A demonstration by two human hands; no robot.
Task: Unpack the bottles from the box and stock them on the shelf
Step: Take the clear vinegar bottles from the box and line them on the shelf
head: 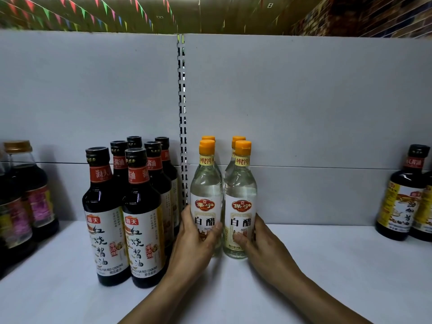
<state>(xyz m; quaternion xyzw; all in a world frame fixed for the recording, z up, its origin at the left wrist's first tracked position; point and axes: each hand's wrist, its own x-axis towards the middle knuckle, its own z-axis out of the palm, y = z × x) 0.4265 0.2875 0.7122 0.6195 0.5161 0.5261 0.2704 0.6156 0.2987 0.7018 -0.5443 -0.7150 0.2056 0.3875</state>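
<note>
Two clear white-vinegar bottles with orange caps stand upright side by side on the white shelf (327,265). My left hand (195,239) grips the lower part of the left front bottle (205,190). My right hand (259,242) grips the lower part of the right front bottle (240,192). Both bottles rest on the shelf board. Two more of the same bottles (238,141) stand right behind them, against the grey back panel. The box is out of view.
Several dark soy-sauce bottles (126,213) stand close to the left of my left hand. More dark bottles sit at the far left (25,195) and the far right (402,195). A slotted upright (182,118) splits the back panel.
</note>
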